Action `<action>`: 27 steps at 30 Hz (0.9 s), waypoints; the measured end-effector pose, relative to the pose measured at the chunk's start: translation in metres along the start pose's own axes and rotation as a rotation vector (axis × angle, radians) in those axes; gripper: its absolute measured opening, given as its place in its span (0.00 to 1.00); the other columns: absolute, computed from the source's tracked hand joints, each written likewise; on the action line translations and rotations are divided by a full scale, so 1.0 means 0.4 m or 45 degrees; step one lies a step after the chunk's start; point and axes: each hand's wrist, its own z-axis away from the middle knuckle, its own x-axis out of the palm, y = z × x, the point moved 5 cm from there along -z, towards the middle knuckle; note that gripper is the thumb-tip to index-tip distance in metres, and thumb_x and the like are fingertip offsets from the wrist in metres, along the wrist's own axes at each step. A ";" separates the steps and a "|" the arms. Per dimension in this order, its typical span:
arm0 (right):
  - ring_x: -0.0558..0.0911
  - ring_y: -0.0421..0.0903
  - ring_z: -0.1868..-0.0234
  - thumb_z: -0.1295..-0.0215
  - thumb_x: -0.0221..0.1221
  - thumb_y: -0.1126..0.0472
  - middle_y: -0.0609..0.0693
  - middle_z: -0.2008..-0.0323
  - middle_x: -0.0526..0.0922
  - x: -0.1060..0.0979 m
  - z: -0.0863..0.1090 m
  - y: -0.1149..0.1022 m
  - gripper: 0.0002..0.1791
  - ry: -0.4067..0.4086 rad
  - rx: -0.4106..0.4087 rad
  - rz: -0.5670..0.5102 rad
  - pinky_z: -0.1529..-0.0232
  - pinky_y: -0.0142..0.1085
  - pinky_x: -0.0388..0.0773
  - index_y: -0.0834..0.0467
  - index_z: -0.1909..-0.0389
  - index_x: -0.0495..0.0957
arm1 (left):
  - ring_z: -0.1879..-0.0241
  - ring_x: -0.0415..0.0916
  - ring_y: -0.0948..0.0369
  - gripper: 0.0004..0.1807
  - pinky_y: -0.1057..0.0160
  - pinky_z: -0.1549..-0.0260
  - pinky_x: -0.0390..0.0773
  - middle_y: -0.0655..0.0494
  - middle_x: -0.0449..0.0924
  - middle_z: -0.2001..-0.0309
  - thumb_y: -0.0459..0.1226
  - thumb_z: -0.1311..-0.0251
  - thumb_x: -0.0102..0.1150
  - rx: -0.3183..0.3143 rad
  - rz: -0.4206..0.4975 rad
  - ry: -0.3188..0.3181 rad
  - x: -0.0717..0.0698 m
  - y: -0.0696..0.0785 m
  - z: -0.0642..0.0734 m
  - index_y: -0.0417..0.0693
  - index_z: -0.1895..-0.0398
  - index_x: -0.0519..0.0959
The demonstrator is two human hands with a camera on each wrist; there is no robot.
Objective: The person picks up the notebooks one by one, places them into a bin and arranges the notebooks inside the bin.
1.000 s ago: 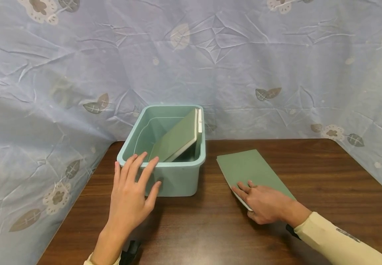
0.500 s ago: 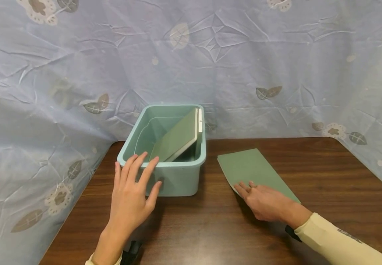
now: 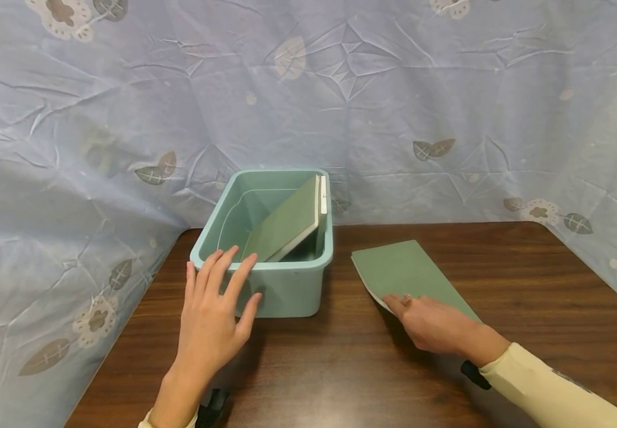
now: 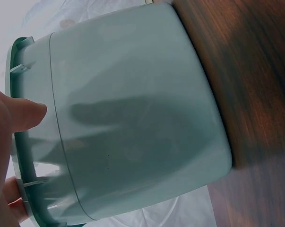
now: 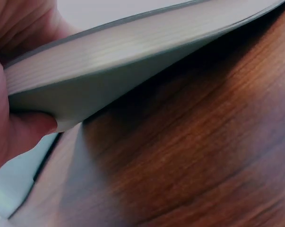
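On the right of the head view lies a green-covered book (image 3: pixel 410 270); its near side is bent up off the table. My right hand (image 3: pixel 437 324) grips that near edge, fingers over the cover. In the right wrist view the thumb (image 5: pixel 31 130) presses the underside, with the page edges (image 5: pixel 114 52) showing above. My left hand (image 3: pixel 209 318) is spread with its fingertips at the near rim of a pale teal bin (image 3: pixel 282 294). The left wrist view shows its thumb (image 4: pixel 31 113) in front of the bin wall. Inside the bin, another green book (image 3: pixel 287 217) leans to the right.
A white-edged item (image 3: pixel 323 196) stands upright along the bin's right wall, behind the leaning book. Dark wood tabletop (image 3: pixel 330 368) lies between the two hands. A patterned cloth (image 3: pixel 367 119) hangs behind the table and down both sides.
My right hand has slid slightly along the book's near edge, and that edge has been bent up from the table. The left hand and the bin have stayed in place.
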 end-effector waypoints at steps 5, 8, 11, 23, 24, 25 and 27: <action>0.87 0.50 0.73 0.41 0.55 0.75 0.64 0.51 0.85 -0.009 -0.001 0.007 0.26 0.060 0.008 -0.092 0.66 0.40 0.85 0.69 0.39 0.69 | 0.29 0.60 0.44 0.35 0.28 0.32 0.48 0.48 0.66 0.29 0.44 0.41 0.63 -0.001 0.003 0.010 0.001 0.000 0.000 0.59 0.28 0.68; 0.82 0.43 0.82 0.40 0.54 0.75 0.61 0.52 0.86 -0.009 0.000 0.011 0.25 0.080 -0.005 -0.108 0.73 0.33 0.82 0.68 0.39 0.69 | 0.29 0.60 0.44 0.35 0.28 0.32 0.48 0.47 0.66 0.29 0.44 0.42 0.63 -0.001 0.006 0.014 0.001 0.000 0.000 0.58 0.29 0.68; 0.74 0.36 0.87 0.39 0.54 0.74 0.57 0.59 0.87 -0.009 0.001 0.014 0.25 0.086 -0.012 -0.119 0.81 0.27 0.74 0.69 0.39 0.68 | 0.29 0.60 0.45 0.35 0.28 0.31 0.47 0.48 0.65 0.29 0.44 0.42 0.63 -0.002 0.005 0.012 0.001 0.000 0.001 0.58 0.29 0.68; 0.74 0.38 0.87 0.38 0.56 0.72 0.47 0.84 0.76 -0.095 0.014 0.048 0.27 0.293 0.119 -0.063 0.83 0.29 0.71 0.66 0.37 0.67 | 0.29 0.59 0.45 0.35 0.28 0.31 0.47 0.48 0.65 0.29 0.44 0.42 0.63 -0.003 -0.004 -0.003 0.001 -0.001 0.001 0.59 0.28 0.68; 0.74 0.38 0.87 0.39 0.57 0.72 0.48 0.83 0.77 -0.107 0.015 0.052 0.27 0.347 0.122 -0.047 0.83 0.30 0.72 0.66 0.37 0.67 | 0.29 0.59 0.45 0.35 0.28 0.31 0.47 0.48 0.65 0.28 0.44 0.42 0.63 -0.003 -0.004 -0.006 0.001 -0.002 0.001 0.59 0.28 0.68; 0.75 0.39 0.87 0.40 0.57 0.72 0.49 0.84 0.78 -0.119 0.017 0.057 0.27 0.402 0.128 -0.033 0.83 0.31 0.72 0.66 0.38 0.67 | 0.29 0.59 0.45 0.35 0.28 0.31 0.47 0.48 0.65 0.28 0.44 0.42 0.63 -0.002 -0.005 -0.007 0.000 -0.002 0.001 0.59 0.28 0.68; 0.77 0.42 0.85 0.41 0.58 0.73 0.53 0.78 0.82 -0.141 0.022 0.064 0.26 0.516 0.118 -0.011 0.82 0.33 0.74 0.66 0.39 0.68 | 0.29 0.59 0.45 0.35 0.28 0.31 0.47 0.48 0.65 0.28 0.44 0.42 0.63 -0.001 -0.005 -0.005 0.000 -0.002 0.001 0.59 0.28 0.67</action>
